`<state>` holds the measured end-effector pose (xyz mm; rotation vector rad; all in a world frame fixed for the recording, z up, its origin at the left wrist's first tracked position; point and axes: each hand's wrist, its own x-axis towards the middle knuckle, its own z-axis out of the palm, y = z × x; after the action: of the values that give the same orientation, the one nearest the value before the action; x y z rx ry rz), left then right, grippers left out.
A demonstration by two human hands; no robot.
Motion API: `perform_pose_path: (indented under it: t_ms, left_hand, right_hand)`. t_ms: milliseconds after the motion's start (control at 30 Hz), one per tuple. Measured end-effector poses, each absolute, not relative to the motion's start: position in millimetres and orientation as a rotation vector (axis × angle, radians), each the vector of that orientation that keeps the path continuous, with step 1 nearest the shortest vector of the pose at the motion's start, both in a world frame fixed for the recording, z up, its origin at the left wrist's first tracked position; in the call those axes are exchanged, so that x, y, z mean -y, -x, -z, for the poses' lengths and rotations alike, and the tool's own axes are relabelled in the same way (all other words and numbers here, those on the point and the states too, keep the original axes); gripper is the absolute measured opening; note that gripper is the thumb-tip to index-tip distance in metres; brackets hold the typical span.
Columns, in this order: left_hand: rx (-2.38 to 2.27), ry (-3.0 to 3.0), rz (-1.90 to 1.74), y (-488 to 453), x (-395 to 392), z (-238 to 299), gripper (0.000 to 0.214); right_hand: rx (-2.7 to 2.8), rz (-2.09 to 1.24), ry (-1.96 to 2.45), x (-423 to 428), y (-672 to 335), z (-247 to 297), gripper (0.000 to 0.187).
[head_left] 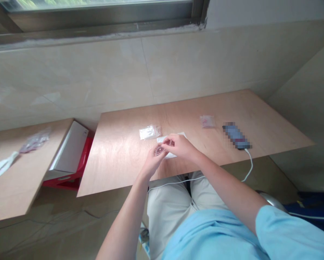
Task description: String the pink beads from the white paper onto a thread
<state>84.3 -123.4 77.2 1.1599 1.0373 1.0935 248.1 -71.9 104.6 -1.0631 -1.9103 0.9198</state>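
My left hand [153, 160] and my right hand [179, 146] meet over the middle of a wooden table [118, 159]. Together they pinch a small clear plastic bag with reddish contents [160, 149]; both sets of fingers are closed on it. Beneath the hands lies a white sheet of paper [170, 155]. Another clear plastic bag [149, 132] rests just beyond the hands. A third small bag with pink contents [207, 121] sits farther right.
A phone [236, 136] lies at the right with a white cable [248, 168] hanging off the front edge. A second table [12, 180] at left holds a plastic bag [35, 141] and white cloth. A white box on a red one [71, 155] stands between the tables.
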Motion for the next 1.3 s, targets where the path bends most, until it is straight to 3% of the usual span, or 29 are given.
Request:
perform_pose_path:
  t_ms: [300, 600, 933, 1300]
  left_hand:
    - [-0.986, -0.734, -1.202, -74, 123, -78, 0.038]
    - [-0.915, -0.771, -1.286, -77, 122, -82, 0.036]
    - [-1.044, -0.816, -1.180, -77, 123, -75, 0.034]
    - [-1.145, -1.180, -1.221, -77, 117, -69, 0.027]
  right_hand:
    - [1.789, -1.077, 1.227, 73, -266, -63, 0.017]
    - [1.827, -1.378, 1.187, 103, -263, -48, 0.027]
    - [1.915, -0.755, 1.499, 48, -294, -29, 0.018]
    - [2.252, -0.479, 1.633, 37, -262, -31, 0.013]
